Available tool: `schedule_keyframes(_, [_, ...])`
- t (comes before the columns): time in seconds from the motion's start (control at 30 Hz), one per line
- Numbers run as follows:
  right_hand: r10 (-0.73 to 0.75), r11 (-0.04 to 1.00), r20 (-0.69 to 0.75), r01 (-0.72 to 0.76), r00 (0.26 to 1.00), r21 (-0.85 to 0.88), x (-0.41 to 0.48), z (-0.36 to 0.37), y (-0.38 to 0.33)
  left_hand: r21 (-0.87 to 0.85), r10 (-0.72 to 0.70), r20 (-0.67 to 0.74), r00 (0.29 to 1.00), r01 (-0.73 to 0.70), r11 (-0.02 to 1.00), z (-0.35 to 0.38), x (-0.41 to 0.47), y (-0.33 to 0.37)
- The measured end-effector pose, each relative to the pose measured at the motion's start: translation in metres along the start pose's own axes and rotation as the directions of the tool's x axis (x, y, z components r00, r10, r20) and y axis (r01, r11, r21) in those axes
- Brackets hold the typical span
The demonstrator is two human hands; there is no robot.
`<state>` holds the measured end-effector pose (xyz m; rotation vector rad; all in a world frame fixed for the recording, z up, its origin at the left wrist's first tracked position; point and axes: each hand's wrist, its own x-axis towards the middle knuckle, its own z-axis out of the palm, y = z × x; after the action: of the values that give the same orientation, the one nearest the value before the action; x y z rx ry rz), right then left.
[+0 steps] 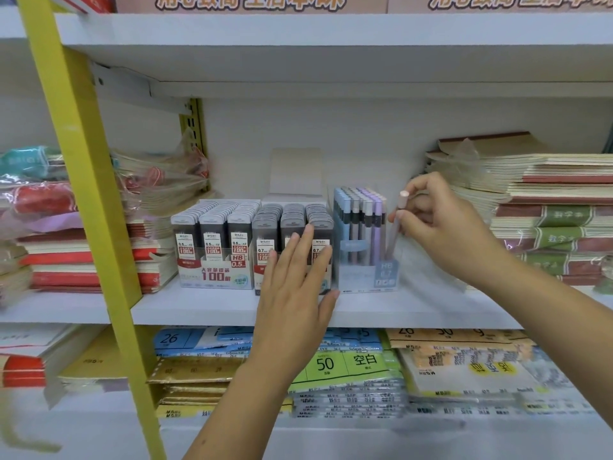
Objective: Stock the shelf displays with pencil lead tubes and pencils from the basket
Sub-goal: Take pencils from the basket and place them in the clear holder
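White shelf [199, 308], pencil display [365, 270] near its front edge.
Your left hand [295, 280] rests flat, fingers straight, against the lead tube box [292, 222]; your right hand [444, 224] pinches a pencil [394, 239].

Clear glossy plastic pencil display box [366, 277], smooth pastel plastic pencils [361, 210], matt white painted shelf [199, 310], crinkly glossy film on notebook stacks [159, 180].

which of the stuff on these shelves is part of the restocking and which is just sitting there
In the job:
pencil, pinched by the right hand
clear pencil display
0.7 lead tubes, touched by the left hand
0.5 lead tubes

Just sitting there:
notebook stacks at the right
wrapped notebooks at the left
paper packs on the lower shelf
yellow upright
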<state>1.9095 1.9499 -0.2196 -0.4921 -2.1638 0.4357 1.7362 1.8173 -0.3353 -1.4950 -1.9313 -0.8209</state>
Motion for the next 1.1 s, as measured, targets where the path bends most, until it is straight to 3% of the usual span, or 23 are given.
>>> schedule_keyframes(0.5, [0.008, 0.999, -0.031, -0.009, 0.999, -0.031, 0.017, 0.013, 0.006, -0.031, 0.015, 0.001, 1.0, -0.015, 0.999, -0.001, -0.001, -0.004])
schedule_keyframes(0.7, [-0.002, 0.982, -0.088, -0.014, 0.996, -0.189, 0.008, 0.028, 0.023, -0.052, 0.008, 0.006, 1.0, -0.007, 0.999, -0.004, 0.001, -0.004])
schedule_keyframes(0.8, [0.042, 0.992, -0.08, -0.051, 0.996, -0.119, 0.002, 0.034, 0.026, -0.082, -0.009, 0.013, 1.0, 0.01, 0.997, -0.012, 0.001, -0.002])
schedule_keyframes(0.9, [0.098, 0.986, -0.038, -0.102, 0.994, -0.133, 0.001, 0.035, 0.025, -0.089, -0.042, -0.066, 0.997, 0.036, 0.995, -0.029, 0.004, -0.002])
schedule_keyframes(1.0, [-0.032, 0.944, -0.075, 0.005, 0.997, -0.331, 0.01, 0.031, 0.012, 0.028, 0.0, -0.109, 0.994, 0.003, 1.0, -0.051, 0.026, -0.013])
schedule_keyframes(1.1, [-0.126, 0.871, 0.09, 0.154, 0.988, -0.466, 0.027, 0.03, 0.001, 0.096, 0.013, 0.069, 0.998, -0.019, 0.995, -0.068, 0.06, -0.026])
